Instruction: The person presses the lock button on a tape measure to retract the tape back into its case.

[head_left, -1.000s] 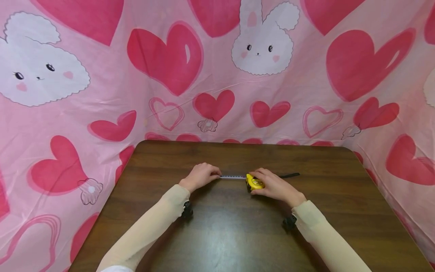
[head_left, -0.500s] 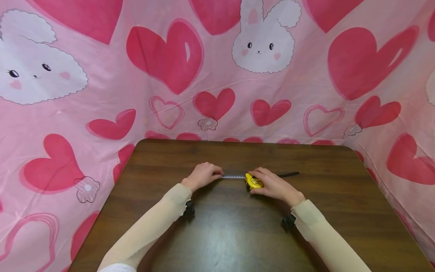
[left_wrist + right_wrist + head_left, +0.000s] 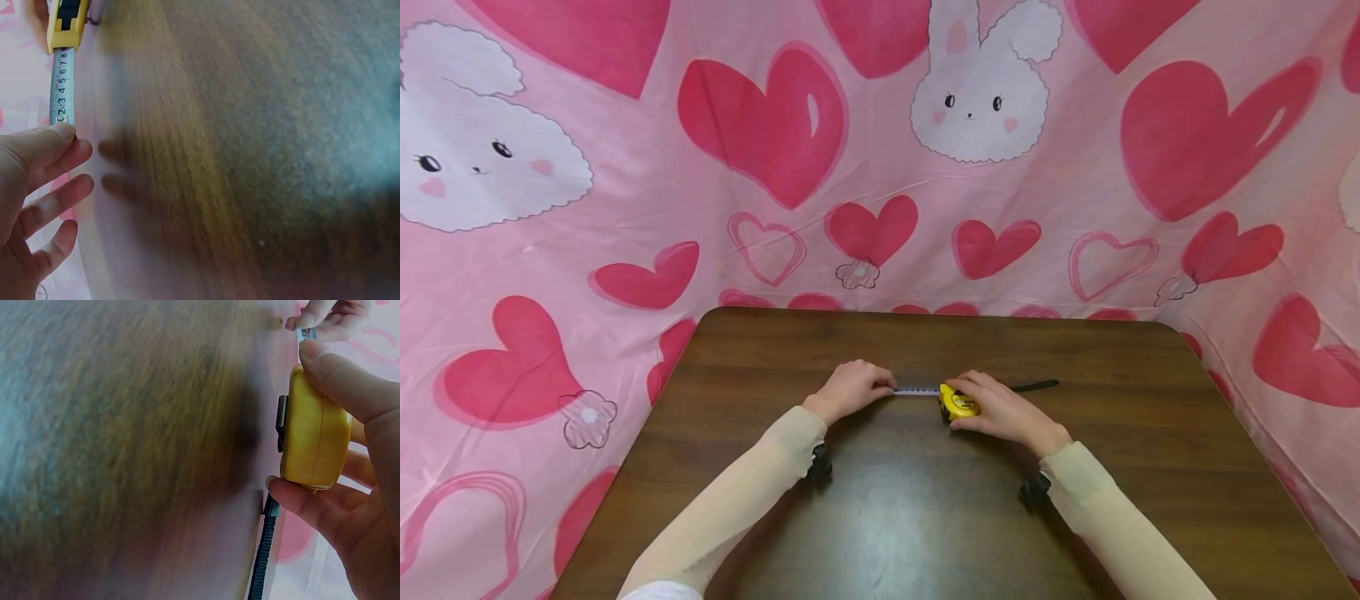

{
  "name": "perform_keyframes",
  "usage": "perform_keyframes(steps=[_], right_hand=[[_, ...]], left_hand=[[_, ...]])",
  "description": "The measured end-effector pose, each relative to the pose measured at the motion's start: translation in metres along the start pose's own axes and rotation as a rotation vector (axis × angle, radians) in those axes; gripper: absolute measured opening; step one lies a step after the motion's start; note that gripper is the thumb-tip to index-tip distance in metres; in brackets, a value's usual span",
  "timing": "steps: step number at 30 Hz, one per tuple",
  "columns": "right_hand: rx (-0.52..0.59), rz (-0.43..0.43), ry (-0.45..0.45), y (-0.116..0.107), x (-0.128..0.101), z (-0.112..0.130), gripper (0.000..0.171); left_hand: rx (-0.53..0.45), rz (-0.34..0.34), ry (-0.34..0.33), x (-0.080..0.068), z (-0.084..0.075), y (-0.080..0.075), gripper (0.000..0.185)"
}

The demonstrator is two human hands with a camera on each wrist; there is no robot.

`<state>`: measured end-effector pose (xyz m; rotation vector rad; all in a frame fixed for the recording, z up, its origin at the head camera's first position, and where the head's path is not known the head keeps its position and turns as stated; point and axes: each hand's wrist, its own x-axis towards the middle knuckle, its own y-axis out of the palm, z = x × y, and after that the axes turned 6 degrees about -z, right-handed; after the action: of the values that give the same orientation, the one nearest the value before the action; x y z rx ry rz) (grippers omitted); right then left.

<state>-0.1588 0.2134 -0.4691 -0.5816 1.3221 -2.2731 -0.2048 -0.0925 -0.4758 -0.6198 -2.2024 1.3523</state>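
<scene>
A yellow and black tape measure (image 3: 960,403) is in my right hand (image 3: 1003,410), gripped between thumb and fingers. From its mouth a short length of blade (image 3: 917,392) runs left to my left hand (image 3: 852,388), which pinches the end between thumb and forefinger. The left wrist view shows printed numbers on the blade (image 3: 62,84); the other left fingers are loosely bent. In the right wrist view, the thumb lies by the mouth of the yellow case (image 3: 317,434), and a metal clip (image 3: 282,422) shows on its side. A black wrist strap (image 3: 265,550) trails from the case.
Both hands are over a dark brown wooden table (image 3: 880,500) with rounded far corners. A pink cloth (image 3: 880,150) printed with hearts and rabbits hangs behind it and along the sides. Small black cameras (image 3: 820,462) are worn at both wrists.
My left hand has shifted slightly right with the blade end, and the right hand very slightly left. The stretch of blade between them looks a little shorter.
</scene>
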Motion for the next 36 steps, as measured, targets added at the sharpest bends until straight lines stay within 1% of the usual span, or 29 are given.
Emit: perform_keyframes(steps=[6, 11, 16, 24, 30, 36], right_hand=[[-0.002, 0.001, -0.002, 0.001, 0.001, 0.002, 0.067], [-0.001, 0.002, -0.004, 0.001, 0.001, 0.004, 0.067], [0.009, 0.004, 0.004, 0.001, 0.003, 0.006, 0.067], [0.016, 0.009, 0.004, 0.001, 0.004, 0.008, 0.067], [0.017, 0.013, 0.013, 0.002, 0.005, 0.009, 0.067], [0.019, 0.01, 0.005, 0.001, 0.006, 0.011, 0.067]], left_hand=[[0.002, 0.01, -0.009, 0.0, -0.004, -0.001, 0.013], [-0.01, 0.022, -0.004, 0.002, -0.008, -0.002, 0.014], [-0.026, 0.015, 0.006, 0.003, -0.01, -0.002, 0.014], [-0.004, 0.02, 0.017, 0.006, -0.011, 0.001, 0.014], [-0.02, 0.021, 0.021, 0.007, -0.011, 0.001, 0.013], [-0.034, 0.033, 0.022, 0.009, -0.012, 0.0, 0.013]])
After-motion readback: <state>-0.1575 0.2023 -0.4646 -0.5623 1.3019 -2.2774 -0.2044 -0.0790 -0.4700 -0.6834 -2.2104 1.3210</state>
